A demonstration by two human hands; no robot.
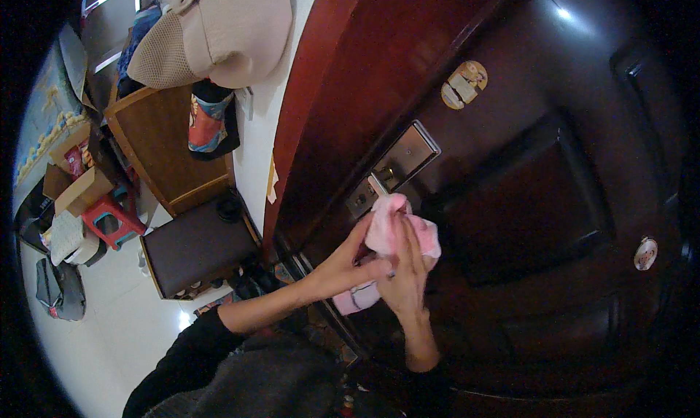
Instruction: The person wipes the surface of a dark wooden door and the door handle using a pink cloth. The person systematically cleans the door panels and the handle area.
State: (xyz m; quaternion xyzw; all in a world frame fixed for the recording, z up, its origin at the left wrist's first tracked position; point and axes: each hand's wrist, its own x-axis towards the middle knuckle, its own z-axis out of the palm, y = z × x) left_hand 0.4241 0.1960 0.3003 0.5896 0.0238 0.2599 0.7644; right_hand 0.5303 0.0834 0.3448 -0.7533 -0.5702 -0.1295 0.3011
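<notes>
A pink cloth (pixel 389 229) is bunched around the door handle (pixel 377 183), whose metal end sticks out above it. My right hand (pixel 406 270) lies over the cloth, fingers pressed along it. From the left side my left hand (pixel 353 270) grips the same cloth, its thumb reaching across to the right hand. A loose corner of the fabric, with a dark line on it, hangs beneath both hands. Behind the handle is a metal lock plate (pixel 414 147) on the dark wooden door (pixel 525 199). The cloth hides most of the handle.
A reddish door frame (pixel 322 90) borders the door on the left. Beige hats (pixel 240 30) hang on the white wall. Below stands a brown-topped bench (pixel 199 248). A red stool (pixel 112 221), an open cardboard box (pixel 82 191) and a dark bag (pixel 60 289) are further left.
</notes>
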